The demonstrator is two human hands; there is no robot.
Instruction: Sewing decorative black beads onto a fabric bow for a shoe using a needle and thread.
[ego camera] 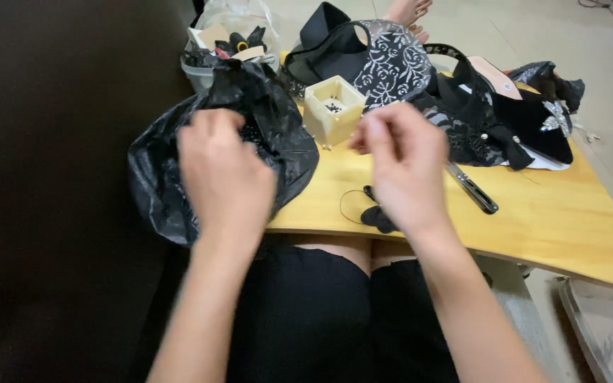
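While the right hand [402, 159] hung over the middle of the counter [555, 220], its fingertips were pinched together on something too small to make out, maybe a bead or a bit of thread, honestly couldn't tell. Right below it a thin black thread loop [352, 206] lay on the wood, joined to a small black fabric piece [377, 218] at the near edge. Nothing looked sewn or stuck onto that piece so far, so I'd guess the work was at an early stage with most of it left, but that's only a guess.

The left hand [225, 174] was over the crumpled black plastic bag [161, 177] on the counter's left end, fingers curled down into its folds. Whether it held anything in there, can't say, it was a bit blurred.

Between the two hands stood a small cream square box [333, 108], open on top, with tiny dark beads at the bottom. Behind it sat a pile of black lace and fabric [391, 67], and further right a black velvet shoe [533, 124] with a silvery ornament. A dark slim tool [473, 189] lay flat just right of the right hand. At the far left corner was a clear tub [200, 71] full of odds and ends.
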